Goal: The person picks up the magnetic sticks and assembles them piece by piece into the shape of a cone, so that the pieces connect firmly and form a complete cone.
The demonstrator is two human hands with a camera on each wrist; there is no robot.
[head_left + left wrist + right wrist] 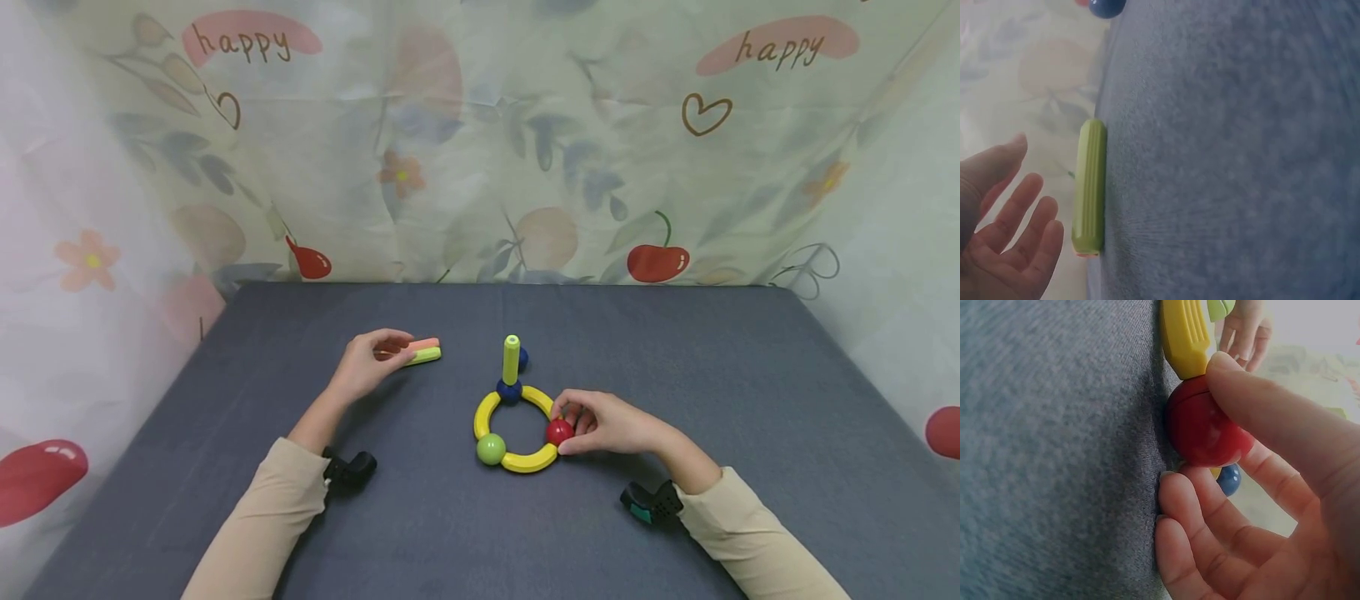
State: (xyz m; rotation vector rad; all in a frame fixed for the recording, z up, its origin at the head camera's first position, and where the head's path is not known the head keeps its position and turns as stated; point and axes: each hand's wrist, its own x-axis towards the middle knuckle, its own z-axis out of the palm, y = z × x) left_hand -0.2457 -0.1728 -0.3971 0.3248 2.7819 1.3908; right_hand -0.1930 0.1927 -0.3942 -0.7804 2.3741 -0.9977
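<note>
On the cloth lies a ring of curved yellow bars joined by balls: a red ball, a light green ball and a dark blue ball. A yellow-green rod stands upright on that blue ball. My right hand pinches the red ball between thumb and fingers, as the right wrist view also shows. Over at the left, my left hand hovers beside a yellow-green stick and an orange stick, fingers loosely bent, with a gap to the green stick in the left wrist view.
A second dark blue ball sits behind the upright rod, partly hidden. Dark grey cloth covers the table. A patterned curtain hangs along the table's back edge and both sides. Each wrist wears a black camera.
</note>
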